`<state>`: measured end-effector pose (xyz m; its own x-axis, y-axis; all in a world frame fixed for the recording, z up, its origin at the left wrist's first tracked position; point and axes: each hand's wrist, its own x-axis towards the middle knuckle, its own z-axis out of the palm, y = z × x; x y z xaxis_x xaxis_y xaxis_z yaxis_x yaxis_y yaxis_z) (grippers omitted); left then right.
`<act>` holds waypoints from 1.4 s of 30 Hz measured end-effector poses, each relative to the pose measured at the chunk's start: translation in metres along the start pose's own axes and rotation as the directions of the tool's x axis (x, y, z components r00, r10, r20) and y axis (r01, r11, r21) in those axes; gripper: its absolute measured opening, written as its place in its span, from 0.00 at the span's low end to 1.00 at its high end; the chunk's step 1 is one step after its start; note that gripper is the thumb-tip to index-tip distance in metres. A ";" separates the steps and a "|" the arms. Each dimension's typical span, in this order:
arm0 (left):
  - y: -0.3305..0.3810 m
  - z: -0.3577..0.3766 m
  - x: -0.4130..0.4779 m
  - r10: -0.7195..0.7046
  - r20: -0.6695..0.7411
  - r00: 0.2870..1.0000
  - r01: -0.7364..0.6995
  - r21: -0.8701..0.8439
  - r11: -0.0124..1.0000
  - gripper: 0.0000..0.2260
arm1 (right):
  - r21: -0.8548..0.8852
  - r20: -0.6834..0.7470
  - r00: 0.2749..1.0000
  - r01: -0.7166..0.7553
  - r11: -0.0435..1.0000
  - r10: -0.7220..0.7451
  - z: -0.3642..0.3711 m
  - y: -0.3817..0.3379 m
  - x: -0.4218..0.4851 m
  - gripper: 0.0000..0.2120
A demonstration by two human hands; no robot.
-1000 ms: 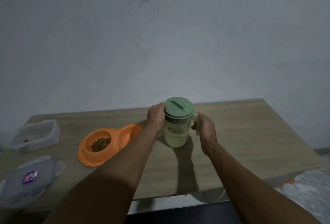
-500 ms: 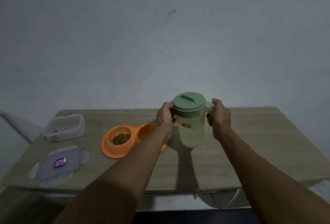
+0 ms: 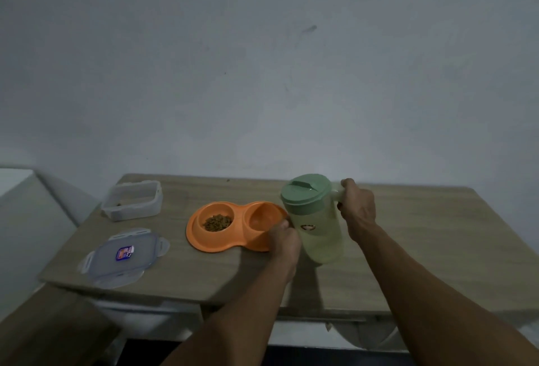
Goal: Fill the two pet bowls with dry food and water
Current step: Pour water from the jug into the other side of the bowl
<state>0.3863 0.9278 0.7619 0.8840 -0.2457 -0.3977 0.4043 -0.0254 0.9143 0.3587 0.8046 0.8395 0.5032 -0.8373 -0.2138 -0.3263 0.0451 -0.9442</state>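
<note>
Jug [image 3: 316, 220], handle gripped in your right hand [image 3: 357, 214], now tilts toward the empty bowl [image 3: 264, 217]; your left hand [image 3: 284, 238], off the lid [image 3: 304, 190], grip unclear.

My count on worktop [image 3: 408, 249]: one orange double feeder [image 3: 204, 244], two bowls in it: kibble bowl [image 3: 226, 211], second bowl [image 3: 264, 217]. One green-lidded pitcher [image 3: 318, 234]. One clear container [image 3: 132, 201], far left corner. One loose lid [image 3: 122, 257], near left edge. Two hands: left hand [image 3: 284, 241], right hand [image 3: 357, 208].
</note>
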 end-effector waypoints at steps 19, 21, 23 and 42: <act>-0.001 -0.007 -0.012 -0.070 0.080 0.994 0.081 -0.142 0.987 0.14 | -0.388 0.048 0.993 0.115 0.915 -0.105 0.024 -0.026 -0.017 0.27; 0.001 -0.007 -0.011 -0.072 0.088 0.993 0.084 -0.139 0.987 0.15 | -0.417 0.047 0.992 0.123 0.900 -0.114 0.025 -0.029 -0.017 0.25; 0.003 -0.007 -0.009 -0.082 0.095 0.992 0.094 -0.132 0.987 0.15 | -0.442 0.052 0.990 0.141 0.886 -0.131 0.026 -0.030 -0.016 0.23; 0.002 -0.002 0.001 -0.165 0.053 0.985 0.172 -0.181 0.968 0.11 | -0.533 0.103 0.976 0.217 0.818 -0.192 0.031 -0.039 -0.013 0.21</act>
<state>0.3888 0.9297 0.7634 0.7915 -0.2896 -0.5382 0.5859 0.1089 0.8031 0.3895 0.8302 0.8711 0.6360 -0.7699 -0.0527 -0.5837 -0.4352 -0.6854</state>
